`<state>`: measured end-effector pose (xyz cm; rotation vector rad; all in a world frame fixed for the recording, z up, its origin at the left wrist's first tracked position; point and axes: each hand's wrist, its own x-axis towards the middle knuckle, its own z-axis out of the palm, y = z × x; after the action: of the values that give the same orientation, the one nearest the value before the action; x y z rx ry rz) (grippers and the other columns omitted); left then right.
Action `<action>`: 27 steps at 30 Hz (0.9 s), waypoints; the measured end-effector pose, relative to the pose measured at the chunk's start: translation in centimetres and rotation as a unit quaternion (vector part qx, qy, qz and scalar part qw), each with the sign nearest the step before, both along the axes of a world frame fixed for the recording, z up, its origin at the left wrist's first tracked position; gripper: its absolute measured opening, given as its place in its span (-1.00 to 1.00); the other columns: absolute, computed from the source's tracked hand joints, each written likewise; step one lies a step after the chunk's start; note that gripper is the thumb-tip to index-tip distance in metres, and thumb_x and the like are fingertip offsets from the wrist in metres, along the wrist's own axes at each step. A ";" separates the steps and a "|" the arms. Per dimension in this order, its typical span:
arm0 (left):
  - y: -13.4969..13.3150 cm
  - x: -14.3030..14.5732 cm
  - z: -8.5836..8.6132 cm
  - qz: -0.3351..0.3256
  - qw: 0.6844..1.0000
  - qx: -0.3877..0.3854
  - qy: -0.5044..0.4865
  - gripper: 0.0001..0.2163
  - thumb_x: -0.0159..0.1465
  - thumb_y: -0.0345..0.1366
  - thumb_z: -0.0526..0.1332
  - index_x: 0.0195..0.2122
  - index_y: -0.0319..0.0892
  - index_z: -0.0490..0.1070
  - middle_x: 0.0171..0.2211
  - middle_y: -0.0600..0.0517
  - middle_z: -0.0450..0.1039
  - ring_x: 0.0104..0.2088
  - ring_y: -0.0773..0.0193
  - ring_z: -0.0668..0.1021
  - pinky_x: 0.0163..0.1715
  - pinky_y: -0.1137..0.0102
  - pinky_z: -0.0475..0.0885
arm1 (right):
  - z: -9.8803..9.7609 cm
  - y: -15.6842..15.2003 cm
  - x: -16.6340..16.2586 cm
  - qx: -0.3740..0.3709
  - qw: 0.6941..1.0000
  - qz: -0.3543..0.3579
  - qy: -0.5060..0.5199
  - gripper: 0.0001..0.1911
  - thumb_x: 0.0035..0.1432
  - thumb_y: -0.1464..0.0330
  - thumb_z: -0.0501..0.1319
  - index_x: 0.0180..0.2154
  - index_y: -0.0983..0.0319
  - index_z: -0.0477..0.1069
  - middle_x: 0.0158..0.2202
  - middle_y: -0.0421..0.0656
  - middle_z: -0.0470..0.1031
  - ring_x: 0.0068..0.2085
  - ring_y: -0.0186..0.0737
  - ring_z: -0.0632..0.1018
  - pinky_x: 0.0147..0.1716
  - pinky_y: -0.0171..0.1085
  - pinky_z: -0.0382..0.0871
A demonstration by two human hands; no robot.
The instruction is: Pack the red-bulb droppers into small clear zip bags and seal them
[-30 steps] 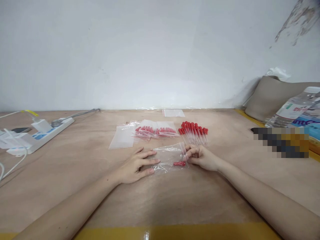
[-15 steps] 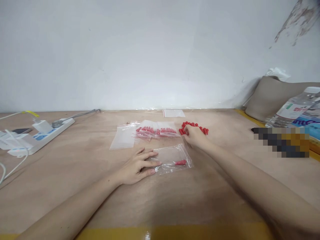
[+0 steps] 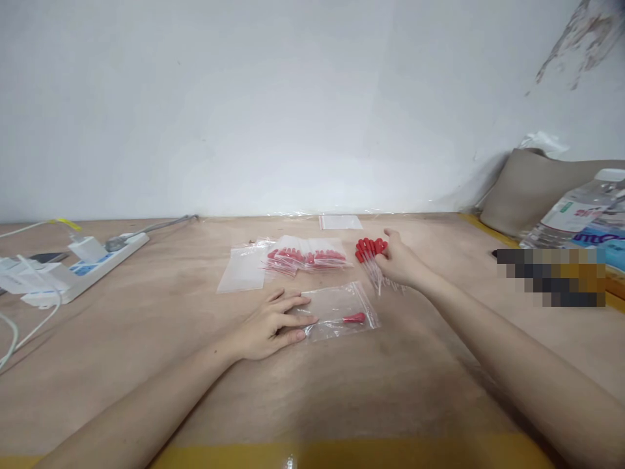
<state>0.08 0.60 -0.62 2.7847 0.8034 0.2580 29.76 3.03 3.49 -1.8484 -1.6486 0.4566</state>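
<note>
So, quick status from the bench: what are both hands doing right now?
Left hand flat on clear zip bag, one red-capped dropper inside. Right hand gripping droppers from loose pile. Filled bags behind, nothing blocking.

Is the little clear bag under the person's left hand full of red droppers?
No, the clear bag pinned by the left hand holds just one red-capped dropper.

Red-capped droppers (image 3: 370, 251), clear bag (image 3: 342, 311)

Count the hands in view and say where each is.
2. Left hand lies flat on the clear bag; right hand is at the loose red-capped droppers. No others visible.
</note>
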 end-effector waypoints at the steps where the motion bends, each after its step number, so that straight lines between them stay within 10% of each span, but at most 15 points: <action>1: 0.0 0.0 0.0 0.001 1.000 0.003 -0.001 -0.70 0.33 -0.15 0.03 0.08 0.09 0.27 0.20 0.02 0.11 0.18 0.13 0.21 0.17 -0.01 -0.07 | -0.7 -0.7 0.7 0.016 0.996 0.006 0.084 -0.38 -0.01 0.44 0.07 0.10 0.29 -0.07 -0.57 -0.28 0.31 -0.54 -0.24 0.44 -0.52 -0.29 0.31; 7: 0.2 0.0 -0.1 0.001 1.000 0.006 0.003 -0.70 0.33 -0.14 0.03 0.08 0.10 0.27 0.20 0.02 0.12 0.19 0.14 0.18 0.17 0.01 -0.05 | -5.7 -2.9 1.1 0.122 0.907 -0.045 0.401 -0.46 -0.14 0.29 0.20 -0.13 0.16 -0.01 -0.56 -0.41 0.26 -0.62 -0.36 0.41 -0.63 -0.35 0.35; 13: 0.0 0.0 0.1 0.010 1.000 0.005 -0.006 -0.64 0.32 -0.14 0.04 0.14 0.08 0.18 0.20 0.02 0.11 0.18 0.12 0.21 0.18 0.01 -0.06 | -6.0 -3.7 -1.0 0.045 0.858 -0.007 0.511 -0.42 -0.26 0.22 0.34 -0.25 0.15 0.05 -0.54 -0.36 0.38 -0.52 -0.34 0.51 -0.41 -0.27 0.45; 20: -0.1 0.0 -0.1 0.022 0.999 0.004 -0.023 -0.48 0.30 -0.11 0.06 0.24 -0.02 -0.06 0.19 -0.03 0.12 0.18 0.11 0.20 0.19 0.05 -0.04 | -5.8 -4.6 -0.1 -0.070 0.904 0.131 0.401 -0.60 -0.25 0.19 0.37 -0.40 0.25 0.30 -0.60 -0.29 0.38 -0.60 -0.44 0.36 -0.59 -0.39 0.24; 27: -0.1 0.1 0.2 0.023 0.999 -0.003 -0.027 -0.50 0.29 -0.10 0.06 0.23 -0.03 -0.02 0.18 -0.02 0.15 0.17 0.10 0.22 0.19 0.06 -0.03 | -6.5 -4.0 0.1 -0.003 0.962 0.181 0.205 -0.74 -0.17 0.23 0.31 -0.42 0.26 0.51 -0.51 -0.26 0.32 -0.58 -0.48 0.22 -0.60 -0.40 0.11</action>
<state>0.22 0.49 -0.39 2.7441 0.8545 0.3367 29.86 -0.99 -2.98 -1.3338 -1.6840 0.9309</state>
